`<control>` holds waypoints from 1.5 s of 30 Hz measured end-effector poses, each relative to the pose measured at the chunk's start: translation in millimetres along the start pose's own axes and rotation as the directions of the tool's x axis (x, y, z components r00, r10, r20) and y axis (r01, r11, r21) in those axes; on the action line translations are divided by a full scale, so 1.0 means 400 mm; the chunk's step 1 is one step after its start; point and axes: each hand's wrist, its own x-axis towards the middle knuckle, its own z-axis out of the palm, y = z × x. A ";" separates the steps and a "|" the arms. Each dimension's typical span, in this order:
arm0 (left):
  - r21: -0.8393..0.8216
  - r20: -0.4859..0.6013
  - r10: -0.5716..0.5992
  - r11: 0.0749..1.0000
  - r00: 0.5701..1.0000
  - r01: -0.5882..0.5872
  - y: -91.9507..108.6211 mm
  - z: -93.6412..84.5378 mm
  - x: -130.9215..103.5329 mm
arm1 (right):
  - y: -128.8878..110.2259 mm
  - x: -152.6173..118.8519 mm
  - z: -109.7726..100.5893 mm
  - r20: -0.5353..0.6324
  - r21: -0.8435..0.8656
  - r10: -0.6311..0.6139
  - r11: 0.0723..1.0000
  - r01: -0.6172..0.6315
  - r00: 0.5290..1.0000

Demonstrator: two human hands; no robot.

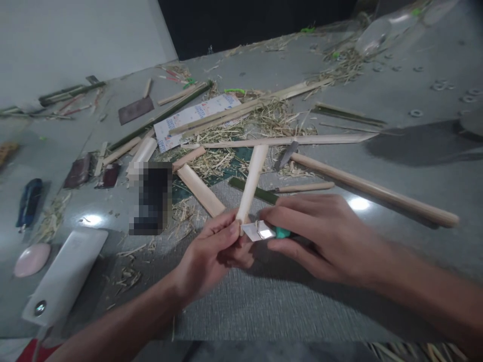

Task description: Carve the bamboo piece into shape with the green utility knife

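Observation:
My left hand (215, 246) is closed around the near end of a pale split bamboo strip (253, 176), which points away from me. In my right hand (320, 234) is a utility knife (282, 232) with a green part showing between the fingers. Its short, wide blade (253, 232) lies against the strip's near end, close to my left thumb. Just beyond my hands rest a flat bamboo slat (202, 190) and a green-skinned bamboo piece (256, 191). Most of the knife's handle is hidden by my right hand.
A hammer (370, 188) lies to the right, beside a slim wooden-handled tool (305, 187). Bamboo shavings (211, 163) and long strips (283, 142) spread across the table (415, 161). Leftward are a blue-handled tool (29, 203), a pink oval object (32, 260) and a white slab (68, 276).

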 end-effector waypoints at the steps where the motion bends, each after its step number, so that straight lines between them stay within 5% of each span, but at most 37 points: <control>1: -0.004 0.005 -0.012 1.000 1.000 0.012 0.000 0.000 -0.001 | -0.001 0.000 0.000 -0.007 0.002 -0.004 1.000 0.004 1.000; 12: 0.091 -0.103 0.041 0.995 0.994 -0.032 -0.010 0.017 -0.015 | -0.029 -0.004 0.012 -0.076 -0.076 0.049 0.996 -0.055 0.996; 20: -0.001 0.116 -0.001 1.000 0.993 0.001 -0.046 0.013 0.000 | -0.003 0.003 -0.004 -0.049 -0.046 0.046 0.998 -0.048 0.998; 34: 0.195 0.004 0.064 0.979 0.998 -0.063 -0.025 -0.003 -0.010 | 0.043 0.003 -0.016 0.037 0.075 -0.097 0.993 0.094 0.995; 37: 0.263 -0.001 0.084 0.961 0.996 -0.081 -0.022 -0.010 -0.014 | 0.043 -0.004 -0.016 -0.130 0.052 0.015 0.999 -0.008 0.991; 40: 0.463 -0.068 0.079 0.885 0.995 -0.039 -0.003 -0.021 -0.019 | 0.042 -0.009 -0.021 -0.292 0.240 0.281 0.947 -0.215 0.914; 42: 0.585 -0.074 0.059 0.811 0.995 -0.005 0.015 -0.031 -0.020 | 0.040 -0.007 -0.026 -0.266 0.454 0.438 0.843 -0.289 0.859; 45: 0.674 -0.059 -0.008 0.737 0.998 0.045 0.039 -0.046 -0.021 | 0.031 0.004 -0.034 -0.111 0.593 0.508 0.723 -0.353 0.854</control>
